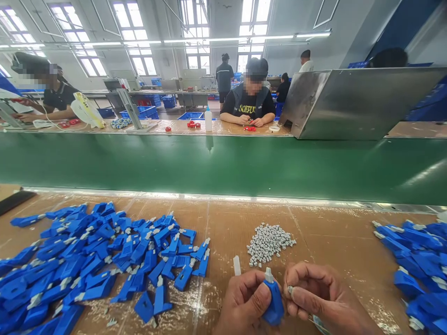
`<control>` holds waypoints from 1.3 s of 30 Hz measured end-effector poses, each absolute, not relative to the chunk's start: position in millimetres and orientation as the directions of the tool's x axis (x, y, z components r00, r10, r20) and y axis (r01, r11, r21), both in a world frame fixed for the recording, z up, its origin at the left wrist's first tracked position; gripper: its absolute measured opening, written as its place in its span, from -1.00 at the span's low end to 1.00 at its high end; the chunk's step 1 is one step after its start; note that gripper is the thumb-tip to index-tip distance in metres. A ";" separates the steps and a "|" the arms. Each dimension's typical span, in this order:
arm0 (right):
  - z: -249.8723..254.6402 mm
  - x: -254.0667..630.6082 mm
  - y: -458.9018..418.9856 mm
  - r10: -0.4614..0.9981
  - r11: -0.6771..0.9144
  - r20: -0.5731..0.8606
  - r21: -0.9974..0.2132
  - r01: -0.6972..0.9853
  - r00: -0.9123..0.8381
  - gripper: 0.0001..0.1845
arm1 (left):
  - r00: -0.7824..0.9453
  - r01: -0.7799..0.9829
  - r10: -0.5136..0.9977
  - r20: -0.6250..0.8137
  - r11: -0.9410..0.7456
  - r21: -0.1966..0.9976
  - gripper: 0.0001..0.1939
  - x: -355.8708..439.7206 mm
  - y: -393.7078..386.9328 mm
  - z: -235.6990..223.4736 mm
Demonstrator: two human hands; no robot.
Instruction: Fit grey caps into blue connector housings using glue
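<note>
Pinching grips on both sides: the left hand [242,302] wraps a blue plastic housing [275,303] held upright, while the right hand [324,293] holds a small grey piece [289,290] beside it, above the table [226,232].

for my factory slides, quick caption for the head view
Left hand grips a blue plastic part while the right hand pinches a small grey piece, near a heap of grey pieces.
</note>
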State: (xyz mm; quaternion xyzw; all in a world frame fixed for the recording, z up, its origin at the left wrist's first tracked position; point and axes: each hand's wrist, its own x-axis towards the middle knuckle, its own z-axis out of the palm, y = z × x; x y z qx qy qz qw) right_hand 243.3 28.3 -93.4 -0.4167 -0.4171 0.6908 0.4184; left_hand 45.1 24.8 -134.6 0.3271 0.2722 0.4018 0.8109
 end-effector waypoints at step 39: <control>-88.4 234.0 18.8 0.936 -0.297 -0.258 -0.944 -0.143 -0.240 -0.56 | 0.428 -0.530 0.904 0.009 0.243 0.812 -0.56 55.7 19.3 -139.8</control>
